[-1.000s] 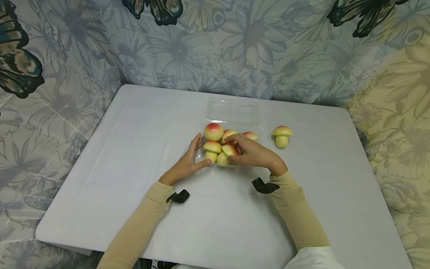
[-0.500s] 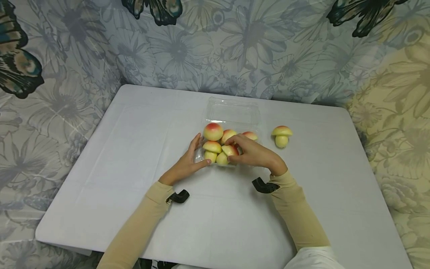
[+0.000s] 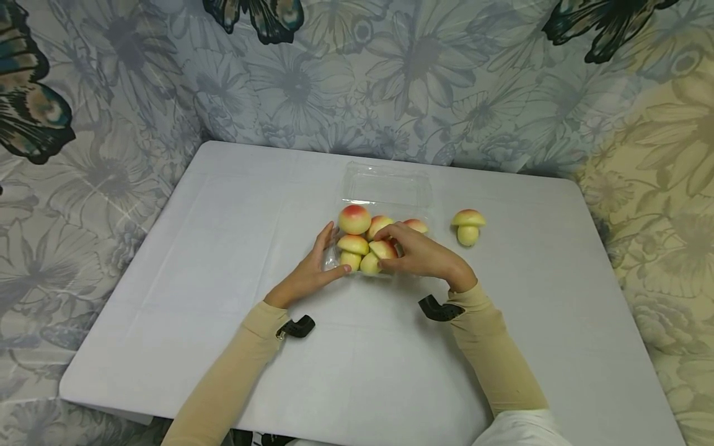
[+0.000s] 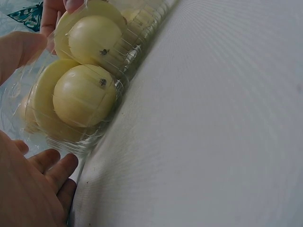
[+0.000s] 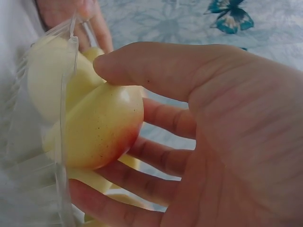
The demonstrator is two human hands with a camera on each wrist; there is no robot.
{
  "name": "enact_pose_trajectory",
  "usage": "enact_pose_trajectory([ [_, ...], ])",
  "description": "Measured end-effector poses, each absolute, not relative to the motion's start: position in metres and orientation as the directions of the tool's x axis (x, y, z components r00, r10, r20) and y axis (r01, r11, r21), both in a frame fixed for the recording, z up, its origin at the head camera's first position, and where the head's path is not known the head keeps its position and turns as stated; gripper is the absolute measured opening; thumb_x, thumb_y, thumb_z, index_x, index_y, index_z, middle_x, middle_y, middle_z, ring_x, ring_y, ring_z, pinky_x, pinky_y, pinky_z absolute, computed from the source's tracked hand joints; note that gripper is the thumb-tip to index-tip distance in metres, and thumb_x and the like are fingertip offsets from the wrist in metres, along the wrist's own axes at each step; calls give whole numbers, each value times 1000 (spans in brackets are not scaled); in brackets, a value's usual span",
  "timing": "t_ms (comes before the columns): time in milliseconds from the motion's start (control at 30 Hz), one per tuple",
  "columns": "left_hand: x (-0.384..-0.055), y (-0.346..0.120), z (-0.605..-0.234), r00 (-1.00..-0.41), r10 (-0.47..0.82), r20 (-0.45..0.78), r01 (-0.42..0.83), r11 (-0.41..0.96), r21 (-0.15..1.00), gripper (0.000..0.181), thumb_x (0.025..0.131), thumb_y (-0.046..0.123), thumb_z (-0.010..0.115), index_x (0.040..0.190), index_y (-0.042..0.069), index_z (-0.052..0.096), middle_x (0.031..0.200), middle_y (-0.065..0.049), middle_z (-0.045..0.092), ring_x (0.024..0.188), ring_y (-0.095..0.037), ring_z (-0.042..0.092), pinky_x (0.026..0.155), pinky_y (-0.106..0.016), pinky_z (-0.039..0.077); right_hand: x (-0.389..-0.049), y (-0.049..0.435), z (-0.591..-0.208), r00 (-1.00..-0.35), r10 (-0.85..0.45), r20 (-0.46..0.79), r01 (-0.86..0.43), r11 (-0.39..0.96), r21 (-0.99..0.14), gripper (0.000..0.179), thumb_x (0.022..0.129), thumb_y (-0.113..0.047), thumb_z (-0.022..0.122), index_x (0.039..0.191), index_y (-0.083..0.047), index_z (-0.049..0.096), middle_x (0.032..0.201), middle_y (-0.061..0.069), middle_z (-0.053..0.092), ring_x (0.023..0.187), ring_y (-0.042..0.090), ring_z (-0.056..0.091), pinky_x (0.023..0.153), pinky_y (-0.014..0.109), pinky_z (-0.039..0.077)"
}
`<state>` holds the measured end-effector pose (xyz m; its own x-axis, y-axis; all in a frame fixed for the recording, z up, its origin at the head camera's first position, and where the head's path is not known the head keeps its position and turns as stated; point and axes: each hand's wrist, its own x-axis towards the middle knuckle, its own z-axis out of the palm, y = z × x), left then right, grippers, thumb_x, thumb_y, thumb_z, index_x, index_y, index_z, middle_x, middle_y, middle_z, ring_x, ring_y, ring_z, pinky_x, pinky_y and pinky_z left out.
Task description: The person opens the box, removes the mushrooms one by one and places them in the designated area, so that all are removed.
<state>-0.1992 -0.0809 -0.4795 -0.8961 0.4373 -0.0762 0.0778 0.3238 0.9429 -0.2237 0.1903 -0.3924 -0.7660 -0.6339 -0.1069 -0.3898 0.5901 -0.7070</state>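
Note:
A clear plastic container [image 3: 331,259] holds several toy mushrooms [image 3: 354,219], yellow with red-tinted caps. At its left side is my left hand [image 3: 304,275], fingers extended along the wall and thumb at the front edge. In the left wrist view two round pale stems [image 4: 85,96] show through the container's ribbed wall. My right hand [image 3: 421,254] reaches over the right part, fingers and thumb curled round a mushroom [image 5: 109,123] lying tilted in the front row. This hand hides part of the container's right half. One more mushroom [image 3: 468,227] stands upright outside, to the right.
The container's transparent lid [image 3: 387,186] lies folded back behind it. All of this is on a table with a white cover [image 3: 234,223]. Fabric with flowers and butterflies [image 3: 301,80] hangs behind the table and along both sides.

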Motion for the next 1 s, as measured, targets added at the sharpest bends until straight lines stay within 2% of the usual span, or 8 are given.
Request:
enact_pose_trajectory([
  [233,-199,-80,-479,-896,436,-79,79,333,940,104,94,41,70,163,30,-6,172,3,7,157,-24,18,125,-61,13,-224,191,-392,-764,-637,-97,-388,575,-720,42,89,-14,77,126,-7,58,120,10,58,104,23,52,91,44,48],
  [400,-199,-80,-479,-897,437,-69,89,330,940,102,94,40,69,163,33,-6,171,1,9,157,-24,18,126,-60,13,-224,192,-392,-761,-645,-66,-402,549,-733,37,90,-10,72,125,-9,59,118,9,59,99,22,52,85,43,50],
  [733,-200,-80,-479,-891,447,-77,79,319,944,102,96,36,68,162,31,-10,172,2,3,158,-24,15,126,-60,12,-224,193,-390,-754,-656,-20,-441,529,-725,38,93,-9,69,130,-8,62,127,9,62,105,22,52,90,42,47],
  [833,-200,-81,-478,-892,445,-77,78,320,944,102,96,37,68,163,31,-9,172,3,5,158,-24,15,126,-60,12,-224,193,-391,-753,-658,-8,-451,525,-722,38,93,-8,69,130,-8,63,129,9,63,109,22,53,94,43,46],
  [1000,-199,-80,-479,-892,446,-68,85,315,945,103,95,40,69,163,29,-7,172,2,7,158,-25,16,126,-60,14,-225,193,-392,-748,-663,-5,-445,508,-737,38,94,-6,64,132,-9,64,130,9,62,110,22,52,92,43,46],
])
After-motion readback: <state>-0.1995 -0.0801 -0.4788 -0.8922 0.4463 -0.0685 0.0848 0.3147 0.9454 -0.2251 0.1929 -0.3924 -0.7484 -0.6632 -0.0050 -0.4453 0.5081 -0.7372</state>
